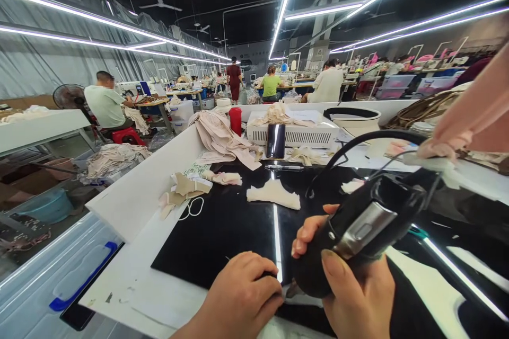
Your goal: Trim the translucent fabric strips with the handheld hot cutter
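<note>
Black tool (358, 228) in right hand (353, 286)

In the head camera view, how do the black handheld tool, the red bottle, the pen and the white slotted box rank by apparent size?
1. black handheld tool, though it is nearest the camera, which inflates it
2. white slotted box
3. red bottle and pen: too alike to rank

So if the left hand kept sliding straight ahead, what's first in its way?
Probably the beige fabric piece on the black mat; the left hand points up the mat toward it, with bare mat between. Depth is uncertain.
</note>
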Motion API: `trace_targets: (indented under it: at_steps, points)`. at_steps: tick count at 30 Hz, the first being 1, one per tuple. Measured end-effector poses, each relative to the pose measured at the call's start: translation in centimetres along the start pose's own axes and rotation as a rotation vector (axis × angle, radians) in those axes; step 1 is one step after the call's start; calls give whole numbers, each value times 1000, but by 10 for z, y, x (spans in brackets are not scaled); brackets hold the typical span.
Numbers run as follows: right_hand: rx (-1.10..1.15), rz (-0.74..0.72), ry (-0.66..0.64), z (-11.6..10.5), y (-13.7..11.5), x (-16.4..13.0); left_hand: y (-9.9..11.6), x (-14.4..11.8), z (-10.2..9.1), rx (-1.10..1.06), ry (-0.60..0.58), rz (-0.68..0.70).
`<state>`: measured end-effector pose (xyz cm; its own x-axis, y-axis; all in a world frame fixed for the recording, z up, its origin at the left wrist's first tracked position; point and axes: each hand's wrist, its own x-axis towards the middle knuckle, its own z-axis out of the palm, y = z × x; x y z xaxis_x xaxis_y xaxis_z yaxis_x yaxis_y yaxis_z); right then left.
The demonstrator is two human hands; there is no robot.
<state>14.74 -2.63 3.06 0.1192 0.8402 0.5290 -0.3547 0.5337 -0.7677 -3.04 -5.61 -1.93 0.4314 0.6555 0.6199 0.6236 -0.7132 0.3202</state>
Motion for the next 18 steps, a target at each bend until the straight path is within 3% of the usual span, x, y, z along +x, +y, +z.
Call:
trace_targets:
  at_steps: [11,18]
  points:
    - [22,16,39,13,-13,2,5,-1,-20,-10,-146,-38]
    - [30,12,31,12,-12,1,3,-7,-24,-25,-153,-48]
